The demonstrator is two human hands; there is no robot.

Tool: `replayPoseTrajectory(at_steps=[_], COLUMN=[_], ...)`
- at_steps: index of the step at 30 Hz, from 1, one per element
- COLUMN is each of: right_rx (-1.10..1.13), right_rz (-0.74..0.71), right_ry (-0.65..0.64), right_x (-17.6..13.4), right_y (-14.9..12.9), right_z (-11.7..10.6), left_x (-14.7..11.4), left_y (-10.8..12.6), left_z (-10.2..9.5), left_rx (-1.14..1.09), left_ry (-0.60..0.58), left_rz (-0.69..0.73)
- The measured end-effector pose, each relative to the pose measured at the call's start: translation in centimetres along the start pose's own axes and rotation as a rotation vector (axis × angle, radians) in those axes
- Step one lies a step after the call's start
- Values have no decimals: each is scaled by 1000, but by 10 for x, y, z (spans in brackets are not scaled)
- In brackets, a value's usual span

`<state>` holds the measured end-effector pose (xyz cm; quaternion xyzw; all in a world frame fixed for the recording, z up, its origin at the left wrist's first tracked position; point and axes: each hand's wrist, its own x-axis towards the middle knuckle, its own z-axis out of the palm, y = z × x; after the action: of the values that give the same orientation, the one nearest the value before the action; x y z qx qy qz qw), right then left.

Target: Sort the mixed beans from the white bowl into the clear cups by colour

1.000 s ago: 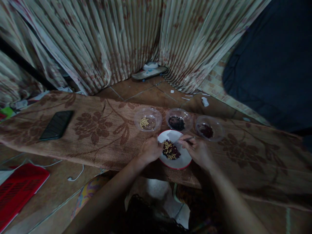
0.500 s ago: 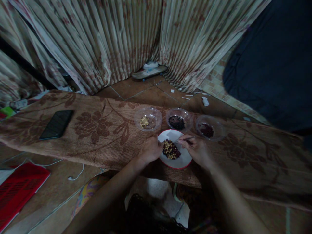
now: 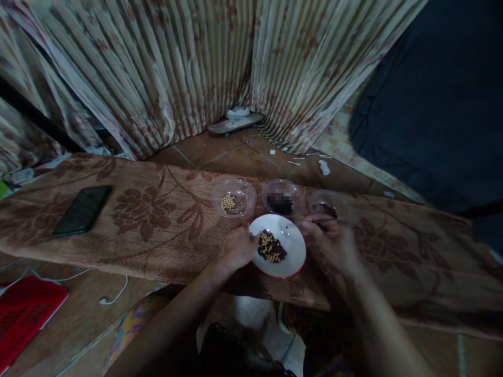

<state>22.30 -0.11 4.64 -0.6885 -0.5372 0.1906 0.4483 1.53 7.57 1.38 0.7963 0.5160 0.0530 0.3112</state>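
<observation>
A white plate with a red rim [image 3: 294, 256] sits on the cloth. A heap of mixed pale yellow and dark beans [image 3: 271, 247] lies in its left half. My left hand [image 3: 239, 246] is closed on the plate's left rim. Just off the right rim, my right hand [image 3: 328, 235] is closed around a thin metal utensil [image 3: 291, 226] whose kind is too blurred to tell. Behind the plate stand three clear plastic bowls: one with yellow beans [image 3: 236, 209], one with black beans [image 3: 281, 210], and one with dark red beans [image 3: 334, 207], partly behind my right hand.
A patterned brown cloth [image 3: 188, 225] covers the narrow table. A dark phone [image 3: 82, 209] lies at the left. Beyond the table are a skateboard [image 3: 236, 124], white scraps on the floor and striped curtains [image 3: 196, 68]. A red object [image 3: 31, 314] and a white cable are at the lower left.
My right hand has drawn back rightward from the beans to the plate's right edge, with the utensil still in it. My left hand stays on the rim. The whole view has shifted slightly.
</observation>
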Motion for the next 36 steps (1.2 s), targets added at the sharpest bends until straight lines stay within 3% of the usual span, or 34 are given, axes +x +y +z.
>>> replayPoseTrajectory(at_steps=[6,9,12,19,24,26,30,36], right_rx=[-71,-148,-159,-186,1,63,128,21], right_rz=[-8,5,45,71,68,63,35,-15], right_ry=[452,579,608,467,417,264,-182,-342], right_x=[15,18,17,16,11,7,-2,-5], right_y=[17,30,39,46,23,10,-4,4], right_z=[-54,-71,-75,-68,-47,-36,-14,6], left_x=[3,5,6,5,4,3,2,0], left_y=[-2,-5,-6,-3,-1,-1,0,2], left_z=[1,4,5,1,-1,-1,-1,-3], left_rx=[9,28,43,8,19,40,19,-11], left_ry=[-19,1,4,-5,-6,-3,-2,-24], left_rz=[-24,-27,-31,-17,-14,-19,-4,1])
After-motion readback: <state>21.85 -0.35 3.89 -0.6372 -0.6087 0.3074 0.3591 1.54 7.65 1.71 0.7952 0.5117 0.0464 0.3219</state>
